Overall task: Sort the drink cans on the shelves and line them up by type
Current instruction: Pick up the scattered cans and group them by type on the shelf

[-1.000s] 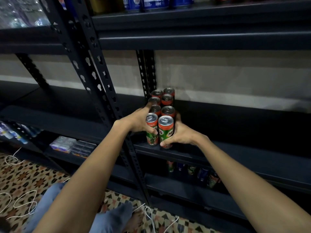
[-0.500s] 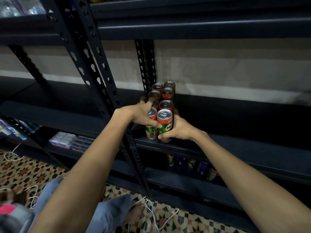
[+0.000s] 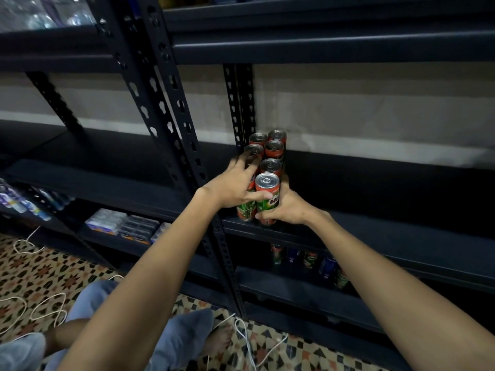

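Several green-and-red Milo cans stand in two tight columns on the dark middle shelf (image 3: 375, 236), next to the upright post. My left hand (image 3: 230, 187) lies over the left column. It covers the top of the front left can (image 3: 245, 210), its fingers spread back toward the rear cans (image 3: 273, 148), and its thumb lies across the front of the front right can (image 3: 267, 183). My right hand (image 3: 288, 210) grips that front right can from its right side, fingers curled round the lower body.
Mixed cans (image 3: 308, 259) stand on the shelf below. A perforated black upright (image 3: 171, 103) crosses in front of my left arm. Flat packs (image 3: 126, 224) lie on a low shelf at left. White cables (image 3: 249, 341) trail over the tiled floor by my knees (image 3: 174, 341).
My left hand has slid up over the front left can, and its fingers have spread back along the left column. My right hand stays on the front right can.
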